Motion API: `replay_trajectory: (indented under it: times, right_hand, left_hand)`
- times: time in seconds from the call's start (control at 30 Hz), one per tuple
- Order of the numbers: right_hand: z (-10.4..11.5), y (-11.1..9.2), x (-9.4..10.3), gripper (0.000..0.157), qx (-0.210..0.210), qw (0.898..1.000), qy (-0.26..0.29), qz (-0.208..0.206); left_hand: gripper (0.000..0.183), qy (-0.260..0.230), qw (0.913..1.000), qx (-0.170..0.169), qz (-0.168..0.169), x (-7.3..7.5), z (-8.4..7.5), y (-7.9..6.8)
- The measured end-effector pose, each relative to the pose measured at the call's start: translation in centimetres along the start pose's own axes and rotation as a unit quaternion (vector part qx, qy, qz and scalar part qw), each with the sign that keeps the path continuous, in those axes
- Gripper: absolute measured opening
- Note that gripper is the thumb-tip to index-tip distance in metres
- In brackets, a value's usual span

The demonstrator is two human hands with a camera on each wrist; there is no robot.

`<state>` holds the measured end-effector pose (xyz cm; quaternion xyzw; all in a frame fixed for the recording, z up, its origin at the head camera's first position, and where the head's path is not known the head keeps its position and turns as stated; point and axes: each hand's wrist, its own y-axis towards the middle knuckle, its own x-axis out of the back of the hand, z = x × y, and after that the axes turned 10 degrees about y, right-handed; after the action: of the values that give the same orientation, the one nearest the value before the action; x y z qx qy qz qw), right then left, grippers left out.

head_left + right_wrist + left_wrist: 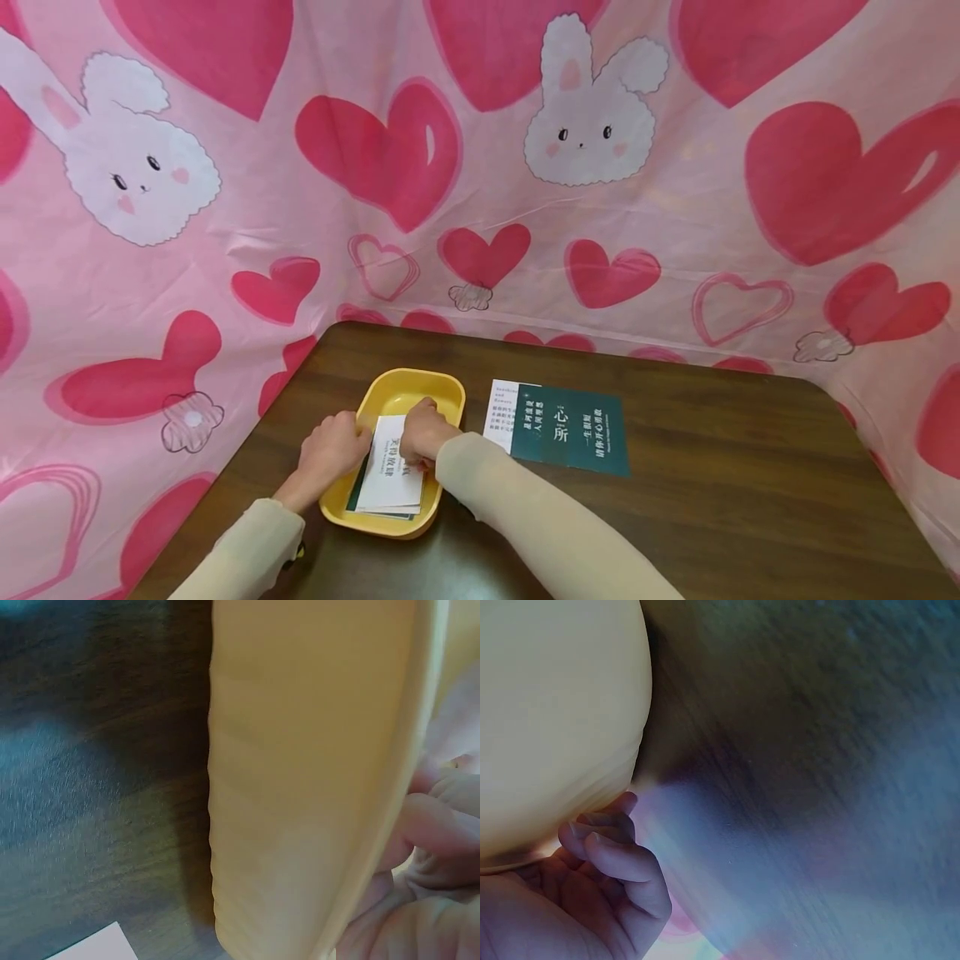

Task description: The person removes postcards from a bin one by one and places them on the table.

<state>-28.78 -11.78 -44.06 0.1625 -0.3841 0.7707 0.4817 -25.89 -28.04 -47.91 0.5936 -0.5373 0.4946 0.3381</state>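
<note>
A yellow plastic basin [408, 379], oblong with rounded corners, stands on the table. Inside lies a small stack of cards, a white card [390, 492] with dark printed characters on top and dark green edges showing beneath. My left hand [333, 450] grips the basin's left rim; its curled fingers [626, 862] show against the outer wall in the left wrist view. Reaching over the right rim, my right hand [426, 432] has its fingers bent at the white card and pinches it by its right side. The fingertips are partly hidden in the head view.
To the right of the basin, a dark green card [573, 429] with white characters overlaps a white printed card [500, 408]. Both lie flat on the brown wooden table [712, 483]. Behind and to the left hangs a pink cloth [525, 208] with hearts and rabbits.
</note>
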Motion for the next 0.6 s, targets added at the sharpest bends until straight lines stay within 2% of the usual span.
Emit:
replay_trajectory:
  times: [0.13,0.3,0.47,0.53,0.6]
  right_hand:
    - [-0.1,0.1,0.1,0.079,0.023,1.000,-0.017,-0.006]
    - [-0.2,-0.1,0.9,0.075,0.046,0.999,0.008,-0.005]
    - [-0.5,0.2,1.4,0.085,0.047,0.998,0.040,-0.002]
    - [-0.7,0.3,1.5,0.076,0.051,0.997,0.051,-0.007]
    - [-0.8,0.4,1.6,0.056,0.063,0.996,0.052,-0.015]
  left_hand:
    - [0.020,0.006,1.0000,0.000,-0.004,0.1,-0.1,-0.1]
    - [0.020,0.009,0.9999,-0.003,-0.009,0.1,-0.1,-0.2]
    - [0.020,0.005,1.0000,-0.006,0.000,-0.1,-0.2,0.0]
    - [0.021,0.007,1.0000,-0.004,0.000,-0.1,-0.2,0.1]
    - [0.021,0.011,0.9999,-0.002,-0.003,-0.1,-0.1,0.1]
